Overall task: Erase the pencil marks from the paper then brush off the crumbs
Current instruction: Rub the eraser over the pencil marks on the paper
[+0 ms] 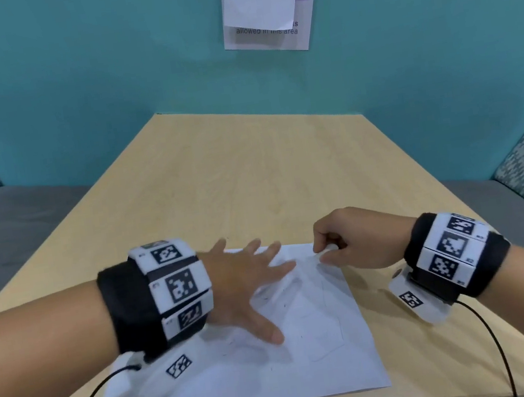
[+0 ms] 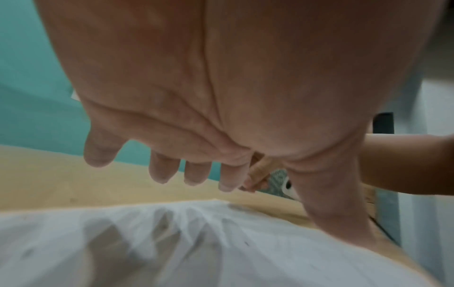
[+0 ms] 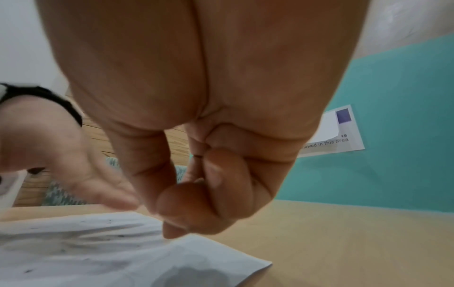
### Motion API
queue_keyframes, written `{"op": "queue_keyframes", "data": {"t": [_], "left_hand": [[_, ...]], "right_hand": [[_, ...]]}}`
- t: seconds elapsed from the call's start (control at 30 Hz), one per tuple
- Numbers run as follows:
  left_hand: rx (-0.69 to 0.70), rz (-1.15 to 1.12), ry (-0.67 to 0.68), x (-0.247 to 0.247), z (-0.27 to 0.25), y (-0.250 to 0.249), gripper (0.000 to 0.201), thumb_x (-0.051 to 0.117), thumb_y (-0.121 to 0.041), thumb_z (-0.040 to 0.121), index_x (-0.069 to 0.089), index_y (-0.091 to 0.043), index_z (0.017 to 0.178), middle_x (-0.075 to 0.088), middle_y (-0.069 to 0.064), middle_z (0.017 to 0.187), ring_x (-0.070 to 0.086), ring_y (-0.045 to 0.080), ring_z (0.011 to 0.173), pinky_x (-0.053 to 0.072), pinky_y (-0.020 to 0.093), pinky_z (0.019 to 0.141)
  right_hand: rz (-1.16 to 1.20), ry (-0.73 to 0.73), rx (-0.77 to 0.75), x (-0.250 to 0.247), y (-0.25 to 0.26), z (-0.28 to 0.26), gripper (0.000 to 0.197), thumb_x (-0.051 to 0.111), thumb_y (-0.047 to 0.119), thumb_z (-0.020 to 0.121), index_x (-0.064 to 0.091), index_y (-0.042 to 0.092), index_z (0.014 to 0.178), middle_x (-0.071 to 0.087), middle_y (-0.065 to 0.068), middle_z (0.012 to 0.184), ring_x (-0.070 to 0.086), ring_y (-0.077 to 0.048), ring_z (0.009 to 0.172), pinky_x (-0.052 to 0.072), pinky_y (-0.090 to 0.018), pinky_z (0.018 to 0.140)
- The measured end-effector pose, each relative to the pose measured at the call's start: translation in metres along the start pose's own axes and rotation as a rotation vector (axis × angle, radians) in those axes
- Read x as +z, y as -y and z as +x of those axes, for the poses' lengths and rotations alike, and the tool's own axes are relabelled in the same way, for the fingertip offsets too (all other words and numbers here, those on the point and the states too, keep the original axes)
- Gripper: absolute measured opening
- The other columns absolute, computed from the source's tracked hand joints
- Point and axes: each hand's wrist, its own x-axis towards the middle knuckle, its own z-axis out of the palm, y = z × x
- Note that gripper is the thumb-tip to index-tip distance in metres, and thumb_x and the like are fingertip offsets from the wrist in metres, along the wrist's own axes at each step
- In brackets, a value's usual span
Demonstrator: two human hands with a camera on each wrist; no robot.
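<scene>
The left hand point(image 1: 238, 282) lies flat and spread on the thin white paper point(image 1: 326, 357), while the right hand point(image 1: 354, 239) pinches a small white eraser point(image 1: 326, 249) over the smooth wooden table point(image 1: 250, 173).

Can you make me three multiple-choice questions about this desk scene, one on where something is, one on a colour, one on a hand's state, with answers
1. Where does the sheet of paper lie?
A. on the wooden table, at its near edge
B. pinned to the wall
C. on the grey seat

2. What colour is the wall behind the table?
A. yellow
B. teal
C. red

3. How is the left hand held?
A. clenched in a fist
B. wrapped round a cup
C. fingers spread, over the paper

Answers:
1 A, the head view shows the sheet flat on the tabletop close to the person.
2 B, teal fills the background in all three views.
3 C, the left wrist view shows straight, separated fingers above the sheet, while the right hand is curled at the sheet's far edge.
</scene>
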Motion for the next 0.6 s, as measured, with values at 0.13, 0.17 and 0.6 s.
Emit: {"op": "queue_keyframes", "data": {"t": [0.13,0.17,0.6], "left_hand": [[-0.107,0.032,-0.098,-0.018,0.03,0.007,0.107,0.053,-0.077,0.081,-0.01,-0.033,0.157,-0.019,-0.005,0.165,-0.013,0.021,0.152,0.0,0.062,0.118],[-0.108,0.037,-0.106,-0.02,0.037,0.008,0.107,0.053,-0.077,0.08,-0.009,-0.034,0.157,-0.017,-0.003,0.166,-0.012,0.023,0.153,0.001,0.064,0.117],[-0.108,0.044,-0.196,0.025,0.07,0.028,0.103,0.046,-0.091,0.069,-0.011,-0.058,0.149,-0.033,0.0,0.16,-0.037,0.035,0.142,-0.014,0.074,0.105]], "right_hand": [[-0.021,0.051,-0.012,0.004,0.011,0.025,0.013,0.063,0.028,0.089,0.063,0.018,0.097,0.052,0.013,0.072,0.047,-0.003,0.061,0.035,-0.018,0.056],[-0.021,0.059,-0.013,0.005,0.014,0.03,0.013,0.063,0.027,0.089,0.063,0.018,0.097,0.051,0.013,0.07,0.047,-0.004,0.06,0.035,-0.018,0.055],[-0.077,0.151,-0.093,0.01,0.025,0.042,0.005,0.061,0.024,0.088,0.06,0.019,0.087,0.05,0.014,0.07,0.046,-0.005,0.062,0.034,-0.019,0.056]]}}
